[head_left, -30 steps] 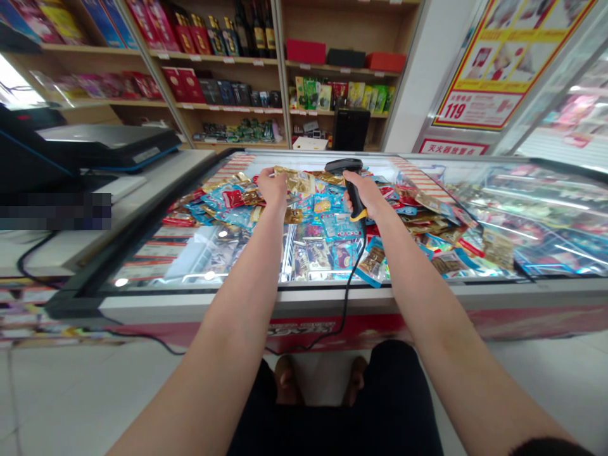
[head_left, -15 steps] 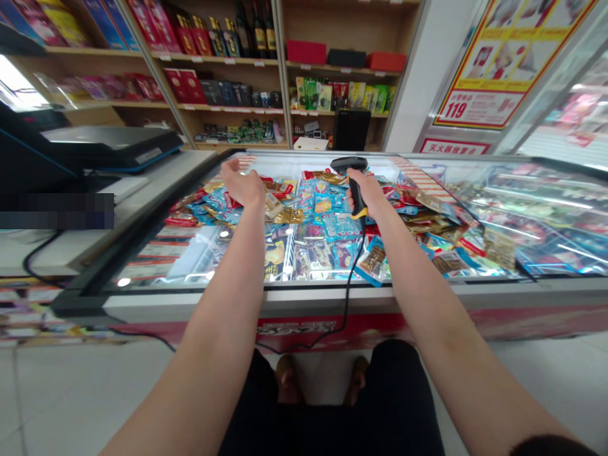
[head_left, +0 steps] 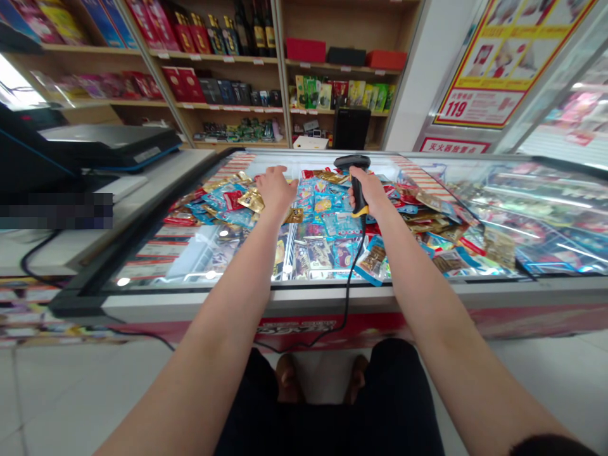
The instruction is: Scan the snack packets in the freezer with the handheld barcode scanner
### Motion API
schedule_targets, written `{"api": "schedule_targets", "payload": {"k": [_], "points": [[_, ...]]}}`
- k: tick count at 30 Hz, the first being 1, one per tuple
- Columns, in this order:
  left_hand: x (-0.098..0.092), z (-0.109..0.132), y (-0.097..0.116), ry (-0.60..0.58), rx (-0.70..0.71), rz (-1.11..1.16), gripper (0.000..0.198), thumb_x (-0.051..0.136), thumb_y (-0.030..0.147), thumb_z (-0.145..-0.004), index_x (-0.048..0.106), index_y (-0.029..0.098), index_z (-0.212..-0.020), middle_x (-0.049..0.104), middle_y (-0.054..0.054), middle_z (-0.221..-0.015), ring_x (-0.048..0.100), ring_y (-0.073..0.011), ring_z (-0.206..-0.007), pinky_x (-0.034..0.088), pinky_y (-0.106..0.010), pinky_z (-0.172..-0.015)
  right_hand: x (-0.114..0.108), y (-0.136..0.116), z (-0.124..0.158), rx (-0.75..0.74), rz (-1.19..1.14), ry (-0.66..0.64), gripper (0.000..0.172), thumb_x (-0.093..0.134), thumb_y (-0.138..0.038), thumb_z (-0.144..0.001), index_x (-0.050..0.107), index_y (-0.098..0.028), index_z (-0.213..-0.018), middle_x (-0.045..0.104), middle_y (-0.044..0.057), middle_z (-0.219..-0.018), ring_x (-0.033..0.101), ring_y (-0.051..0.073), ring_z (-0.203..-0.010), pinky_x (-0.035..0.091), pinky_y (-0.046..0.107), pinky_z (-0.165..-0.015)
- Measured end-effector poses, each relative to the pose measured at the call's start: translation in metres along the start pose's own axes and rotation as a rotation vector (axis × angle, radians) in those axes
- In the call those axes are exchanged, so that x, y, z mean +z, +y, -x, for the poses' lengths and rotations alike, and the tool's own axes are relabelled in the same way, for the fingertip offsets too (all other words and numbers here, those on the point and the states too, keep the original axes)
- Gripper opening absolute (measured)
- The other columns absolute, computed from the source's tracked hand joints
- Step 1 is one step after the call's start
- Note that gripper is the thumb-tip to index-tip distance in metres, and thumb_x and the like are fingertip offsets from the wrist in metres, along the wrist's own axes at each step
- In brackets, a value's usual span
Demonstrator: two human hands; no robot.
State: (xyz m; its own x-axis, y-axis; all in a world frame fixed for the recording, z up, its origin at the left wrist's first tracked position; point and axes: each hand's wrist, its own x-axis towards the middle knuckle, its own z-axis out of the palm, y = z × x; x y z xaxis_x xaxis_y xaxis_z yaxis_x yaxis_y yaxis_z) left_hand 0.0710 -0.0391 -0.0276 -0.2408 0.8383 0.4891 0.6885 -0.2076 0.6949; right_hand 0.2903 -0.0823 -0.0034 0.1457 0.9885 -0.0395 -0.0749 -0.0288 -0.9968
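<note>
Right hand point(head_left: 369, 194) tightly grips black corded barcode scanner point(head_left: 358, 193); open left hand point(head_left: 277, 192) spreads above shiny foil snack packets point(head_left: 313, 206) on glass-topped freezer point(head_left: 304, 295)

fig.: layout before me. a chest freezer point(head_left: 304, 294) stands directly ahead, with snack packets point(head_left: 323, 218) lying in it. my left grip point(head_left: 276, 193) is above the packets, left of centre; my right grip point(head_left: 365, 195) closes around a barcode scanner point(head_left: 357, 193), whose cable point(head_left: 349, 297) runs down over the freezer's front. on the left, a tabletop point(head_left: 156, 183) runs alongside the freezer and carries a device point(head_left: 104, 139). behind the freezer stand shelves point(head_left: 223, 58) holding bottles point(head_left: 251, 25) and boxes point(head_left: 299, 50). a poster point(head_left: 503, 69) is behind the freezer, to the right. my feet point(head_left: 287, 380) stand on the floor point(head_left: 95, 392) on the near side.
</note>
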Motion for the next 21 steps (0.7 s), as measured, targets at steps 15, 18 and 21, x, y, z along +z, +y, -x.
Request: {"api": "schedule_targets", "payload": {"k": [15, 18, 21], "points": [[0.038, 0.063, 0.035, -0.967, 0.434, -0.386, 0.11, 0.064, 0.077, -0.085, 0.021, 0.028, -0.173, 0.017, -0.014, -0.18, 0.012, -0.0406, -0.166, 0.016, -0.057, -0.132, -0.004, -0.004, -0.003, -0.071, -0.06, 0.197, 0.039, 0.071, -0.06, -0.094, 0.063, -0.022, -0.092, 0.052, -0.004, -0.05, 0.05, 0.016, -0.04, 0.042, 0.028, -0.039], [0.046, 0.059, 0.03, -0.81, 0.424, -0.412, 0.086, 0.05, 0.066, -0.1, 0.027, 0.025, -0.172, 0.025, -0.016, -0.178, 0.018, -0.0375, -0.166, 0.019, -0.052, -0.132, -0.003, -0.004, -0.002, -0.061, -0.052, 0.188, 0.038, 0.071, -0.06, -0.094, 0.062, -0.022, -0.09, 0.052, -0.004, -0.051, 0.05, 0.016, -0.041, 0.042, 0.028, -0.039], [0.057, 0.051, 0.023, -0.679, 0.439, -0.405, 0.078, 0.048, 0.06, -0.103, 0.034, 0.021, -0.169, 0.027, -0.019, -0.177, 0.021, -0.0371, -0.165, 0.021, -0.05, -0.131, -0.002, -0.004, -0.002, -0.057, -0.058, 0.188, 0.037, 0.07, -0.057, -0.095, 0.061, -0.023, -0.089, 0.052, -0.004, -0.05, 0.051, 0.017, -0.041, 0.042, 0.029, -0.04]]}}
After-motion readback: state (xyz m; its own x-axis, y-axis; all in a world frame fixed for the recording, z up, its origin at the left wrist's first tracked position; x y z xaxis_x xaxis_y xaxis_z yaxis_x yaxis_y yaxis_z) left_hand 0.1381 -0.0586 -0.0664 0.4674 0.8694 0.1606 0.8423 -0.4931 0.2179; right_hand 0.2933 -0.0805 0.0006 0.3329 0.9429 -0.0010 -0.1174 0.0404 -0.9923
